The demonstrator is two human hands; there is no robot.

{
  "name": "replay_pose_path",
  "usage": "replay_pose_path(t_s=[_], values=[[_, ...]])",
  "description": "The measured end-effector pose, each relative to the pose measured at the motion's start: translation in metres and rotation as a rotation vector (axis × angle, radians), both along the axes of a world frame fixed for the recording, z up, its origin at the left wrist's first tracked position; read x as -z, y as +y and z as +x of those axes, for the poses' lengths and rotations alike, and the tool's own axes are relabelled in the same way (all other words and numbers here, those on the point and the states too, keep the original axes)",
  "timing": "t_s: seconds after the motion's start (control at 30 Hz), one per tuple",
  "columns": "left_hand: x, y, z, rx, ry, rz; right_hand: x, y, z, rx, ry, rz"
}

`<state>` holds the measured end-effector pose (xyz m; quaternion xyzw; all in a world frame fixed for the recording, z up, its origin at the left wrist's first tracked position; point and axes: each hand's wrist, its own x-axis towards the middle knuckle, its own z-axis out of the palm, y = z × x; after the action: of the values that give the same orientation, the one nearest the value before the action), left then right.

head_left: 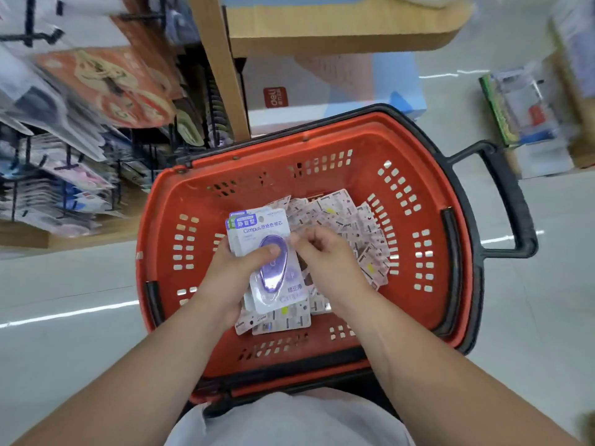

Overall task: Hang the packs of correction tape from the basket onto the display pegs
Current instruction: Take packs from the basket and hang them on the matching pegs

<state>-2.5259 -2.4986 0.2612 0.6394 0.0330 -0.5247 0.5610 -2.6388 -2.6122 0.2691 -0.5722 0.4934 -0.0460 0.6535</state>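
Stacked purple correction-tape packs (258,234) over red basket (325,143)

1. Hanging goods (109,88), upper left: motion-blurred, I read no label.
2. Display pegs (32,37), upper left: dark smears, tips not discernible.
3. Stack of packs (257,230), centre: only the top card shows whole. The left hand (238,268) covers the lower left, so I cannot count them.
4. Loose packs (347,220), right of centre: print too small to read, several hidden under the hands.
5. Right hand (325,255), centre: fingertips curled under, grip undeterminable.
6. Basket (322,146): near rim hidden by grey clothing (289,423), bottom centre.
7. Wooden shelf (341,40): cut by top edge.
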Motion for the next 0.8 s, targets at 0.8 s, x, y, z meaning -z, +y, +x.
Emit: replay_pose_path(t_s=[0.8], values=[[0.017,0.023,0.018,0.08,-0.063,0.088,0.043,-0.084,-0.044,-0.526,1.004,-0.356]])
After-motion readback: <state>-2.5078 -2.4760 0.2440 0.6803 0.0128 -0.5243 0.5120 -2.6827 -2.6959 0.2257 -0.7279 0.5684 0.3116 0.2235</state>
